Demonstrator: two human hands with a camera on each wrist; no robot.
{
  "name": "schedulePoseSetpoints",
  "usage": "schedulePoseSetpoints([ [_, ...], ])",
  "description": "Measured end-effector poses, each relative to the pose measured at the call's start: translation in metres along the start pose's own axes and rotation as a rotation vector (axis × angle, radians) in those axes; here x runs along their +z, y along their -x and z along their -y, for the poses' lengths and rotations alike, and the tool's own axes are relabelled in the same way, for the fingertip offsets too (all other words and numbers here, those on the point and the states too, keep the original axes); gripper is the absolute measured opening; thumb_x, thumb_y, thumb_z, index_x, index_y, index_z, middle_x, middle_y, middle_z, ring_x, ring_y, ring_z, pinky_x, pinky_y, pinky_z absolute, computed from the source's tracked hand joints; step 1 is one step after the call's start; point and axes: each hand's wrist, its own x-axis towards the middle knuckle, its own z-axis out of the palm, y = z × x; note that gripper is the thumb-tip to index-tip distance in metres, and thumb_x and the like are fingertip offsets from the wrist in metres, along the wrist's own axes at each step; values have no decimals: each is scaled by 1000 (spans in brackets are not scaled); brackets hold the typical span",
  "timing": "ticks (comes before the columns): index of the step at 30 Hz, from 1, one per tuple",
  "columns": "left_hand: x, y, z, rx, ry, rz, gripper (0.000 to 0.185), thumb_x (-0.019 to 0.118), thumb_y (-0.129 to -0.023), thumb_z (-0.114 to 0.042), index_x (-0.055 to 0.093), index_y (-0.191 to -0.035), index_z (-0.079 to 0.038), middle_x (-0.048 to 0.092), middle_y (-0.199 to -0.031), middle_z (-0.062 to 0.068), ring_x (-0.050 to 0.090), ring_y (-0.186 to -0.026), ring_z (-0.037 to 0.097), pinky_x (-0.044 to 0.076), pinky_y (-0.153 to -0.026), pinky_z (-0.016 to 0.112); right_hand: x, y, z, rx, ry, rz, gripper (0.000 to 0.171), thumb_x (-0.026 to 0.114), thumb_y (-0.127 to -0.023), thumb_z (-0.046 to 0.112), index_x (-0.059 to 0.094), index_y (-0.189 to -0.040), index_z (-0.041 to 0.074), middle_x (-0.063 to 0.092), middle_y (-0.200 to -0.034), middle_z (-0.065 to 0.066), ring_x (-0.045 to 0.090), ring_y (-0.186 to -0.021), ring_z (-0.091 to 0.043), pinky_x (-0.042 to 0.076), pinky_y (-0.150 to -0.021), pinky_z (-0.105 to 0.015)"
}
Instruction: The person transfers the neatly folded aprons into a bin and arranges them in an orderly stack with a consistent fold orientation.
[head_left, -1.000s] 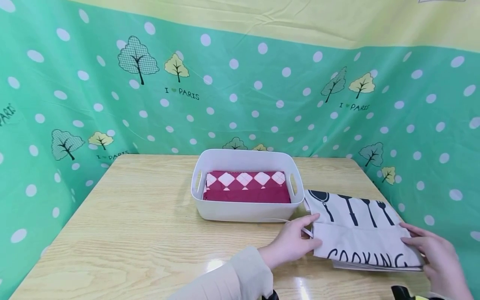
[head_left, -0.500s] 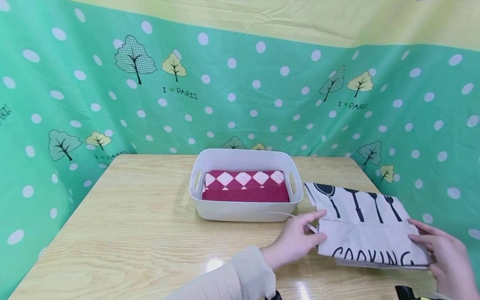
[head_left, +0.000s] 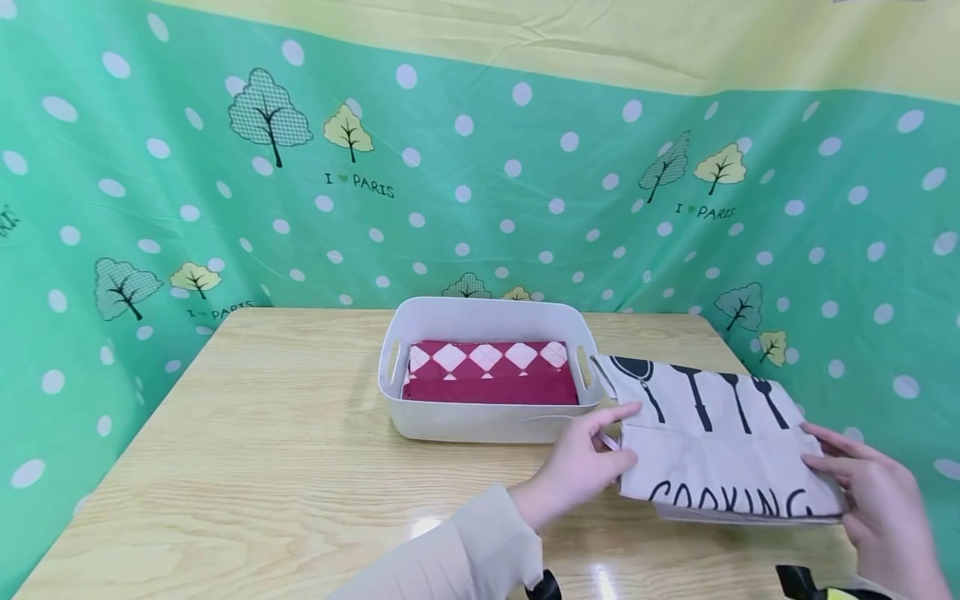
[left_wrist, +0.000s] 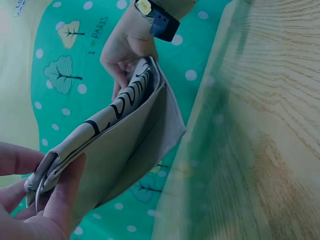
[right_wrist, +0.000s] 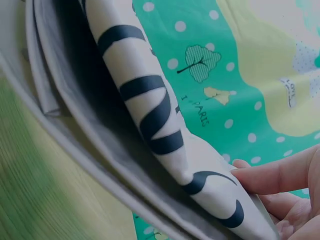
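A folded white apron [head_left: 720, 450] with black utensil prints and the word COOKING spans both hands at the right of the head view. My left hand [head_left: 581, 462] pinches its left edge between thumb and fingers, where a thin white strap hangs out. At the right edge, my right hand [head_left: 873, 483] grips the layers. In the left wrist view the apron [left_wrist: 115, 130] is raised above the table, its folded layers parting at the lower side. The right wrist view shows the right thumb [right_wrist: 277, 175] on the printed face.
A white plastic basket [head_left: 487, 423] with handle holes stands left of the apron, whose far left corner overlaps its rim in the head view. Inside lies a folded maroon cloth [head_left: 491, 390] with white diamonds. The wooden table [head_left: 262, 442] meets a green dotted curtain [head_left: 465, 192] behind.
Both hands first shift slightly right with the apron, then back left and up toward the basket. The apron has risen a little; the basket has hardly moved.
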Motion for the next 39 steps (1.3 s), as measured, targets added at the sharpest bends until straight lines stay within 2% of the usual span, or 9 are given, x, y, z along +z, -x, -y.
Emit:
schedulePoseSetpoints([
  [6, -6, -2, 0, 30, 6, -15, 43, 64, -94, -7, 60, -137, -12, 61, -93, 1, 49, -60, 2, 46, -52, 14, 8, 2, -2, -84, -36, 80, 40, 68, -87, -7, 78, -103, 29, 63, -92, 30, 63, -80, 8, 58, -65, -19],
  [12, -14, -1, -3, 51, 32, -32, 43, 61, -95, -3, 58, -138, -8, 68, -115, 16, 54, -70, 3, 52, -65, 13, 14, 2, -4, -132, -75, 196, 40, 64, -89, -10, 78, -106, 24, 62, -103, 31, 66, -84, 4, 59, -68, -19],
  [21, -25, 3, -5, 67, -8, -61, 45, 61, -94, -1, 59, -138, -12, 66, -104, 15, 47, -68, 6, 43, -59, 14, 23, 4, -4, -161, -25, 206, 39, 63, -92, -4, 76, -111, 27, 59, -106, 30, 60, -88, 11, 56, -69, -15],
  [23, -27, 3, -4, 69, -26, -67, 45, 62, -94, -1, 60, -137, -13, 64, -94, 12, 46, -67, 7, 42, -58, 14, 25, 5, -4, -155, 30, 213, 38, 63, -94, 1, 74, -114, 31, 57, -129, 24, 58, -90, 12, 56, -69, -14],
  [25, -31, 2, -3, 68, -47, -78, 44, 62, -94, -2, 61, -137, -14, 61, -87, 8, 45, -66, 7, 40, -58, 14, 28, 7, -4, -144, 103, 221, 37, 63, -96, 7, 70, -119, 36, 39, -154, 18, 54, -111, 12, 55, -70, -13],
  [27, -35, 2, -2, 63, -59, -84, 45, 62, -94, -2, 61, -137, -15, 60, -86, 5, 45, -67, 8, 39, -58, 14, 31, 8, -4, -139, 175, 235, 38, 63, -97, 12, 66, -124, 39, 19, -162, 17, 51, -113, 14, 55, -71, -13],
  [30, -40, 2, -2, 59, -68, -92, 45, 62, -94, -2, 61, -136, -16, 65, -94, 6, 45, -67, 9, 39, -58, 14, 34, 9, -3, -154, 190, 282, 40, 62, -97, 10, 66, -126, 37, 42, -150, 22, 55, -113, 11, 56, -70, -15],
  [34, -46, 3, -3, 51, -73, -99, 45, 63, -93, -3, 62, -136, -18, 67, -100, 8, 45, -69, 10, 38, -58, 15, 37, 11, -2, -168, 156, 320, 40, 62, -96, 3, 71, -121, 33, 60, -104, 35, 66, -87, 2, 58, -66, -22],
  [39, -51, 5, -3, 42, -98, -115, 46, 66, -92, -4, 63, -135, -19, 64, -88, 6, 44, -69, 11, 37, -58, 14, 40, 13, -2, -150, 123, 310, 41, 64, -94, 2, 71, -121, 32, 61, -101, 34, 67, -86, 0, 59, -66, -23],
])
